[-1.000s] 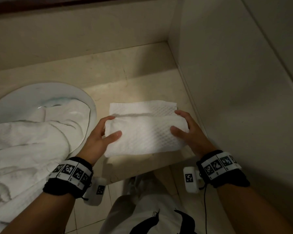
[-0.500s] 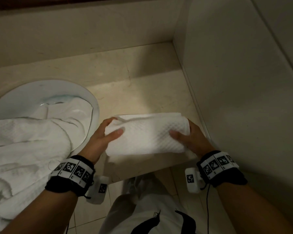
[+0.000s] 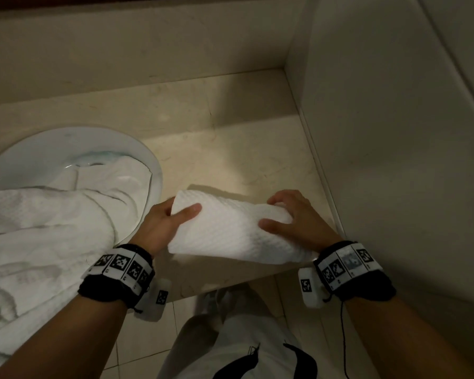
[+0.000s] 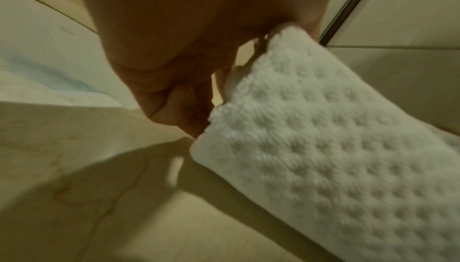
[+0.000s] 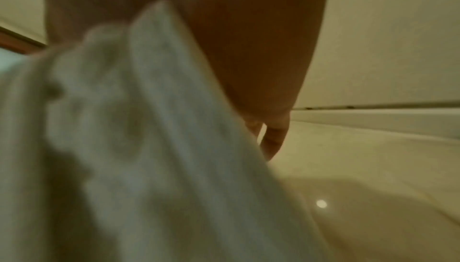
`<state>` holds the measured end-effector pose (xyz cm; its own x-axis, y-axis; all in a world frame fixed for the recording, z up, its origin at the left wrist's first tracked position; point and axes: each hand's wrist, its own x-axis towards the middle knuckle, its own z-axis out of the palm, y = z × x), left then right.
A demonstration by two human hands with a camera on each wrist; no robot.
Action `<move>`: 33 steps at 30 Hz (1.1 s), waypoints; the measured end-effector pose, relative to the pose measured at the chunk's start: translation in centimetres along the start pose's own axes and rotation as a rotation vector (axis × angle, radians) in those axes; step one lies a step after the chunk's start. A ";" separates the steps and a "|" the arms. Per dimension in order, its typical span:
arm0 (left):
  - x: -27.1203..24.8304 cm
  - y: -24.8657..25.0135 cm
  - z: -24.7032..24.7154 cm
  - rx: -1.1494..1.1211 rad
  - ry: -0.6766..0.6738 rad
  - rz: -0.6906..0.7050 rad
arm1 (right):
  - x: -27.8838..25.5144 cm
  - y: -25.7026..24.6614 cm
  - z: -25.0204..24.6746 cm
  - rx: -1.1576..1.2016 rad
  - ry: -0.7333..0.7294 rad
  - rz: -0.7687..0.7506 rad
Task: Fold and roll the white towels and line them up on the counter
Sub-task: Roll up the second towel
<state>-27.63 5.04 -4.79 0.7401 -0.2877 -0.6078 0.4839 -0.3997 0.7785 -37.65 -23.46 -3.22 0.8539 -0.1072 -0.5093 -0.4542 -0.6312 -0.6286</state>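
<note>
A rolled white waffle-weave towel [image 3: 230, 228] is held just above the front of the beige counter [image 3: 230, 149], tilted with its left end farther away. My left hand [image 3: 170, 217] grips its left end, thumb across the top. My right hand [image 3: 290, 217] grips the right end, fingers curled over it. In the left wrist view the roll [image 4: 336, 148] fills the lower right, below my left hand [image 4: 189, 65]. The right wrist view shows the roll [image 5: 139, 138] blurred against my right hand [image 5: 248, 59].
A heap of loose white towels [image 3: 44, 236] lies in and over the white sink basin [image 3: 66, 149] at the left. A wall [image 3: 394, 132] closes the counter on the right, a backsplash [image 3: 137, 50] behind. My legs [image 3: 238, 340] stand below the counter edge.
The flat flap of towel beyond the roll has been rolled in. Both hands have lifted the finished roll and turned it slightly, so it no longer lies square on the counter.
</note>
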 end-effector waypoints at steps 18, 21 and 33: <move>0.7 -1.1 0.5 -0.314 0.385 -0.026 | 4.0 -4.3 3.8 0.233 -0.319 0.087; 0.5 -1.5 1.0 -0.439 0.286 -0.071 | 3.9 -5.2 5.2 0.540 -0.380 0.120; -1.8 1.3 -4.1 -0.594 0.091 0.090 | 5.6 -13.6 6.6 0.943 -0.551 -0.002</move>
<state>-26.45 8.66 -2.05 0.8147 -0.2114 -0.5399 0.5757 0.1843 0.7966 -28.38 -10.39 -1.41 0.7304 0.4002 -0.5535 -0.6659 0.2368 -0.7075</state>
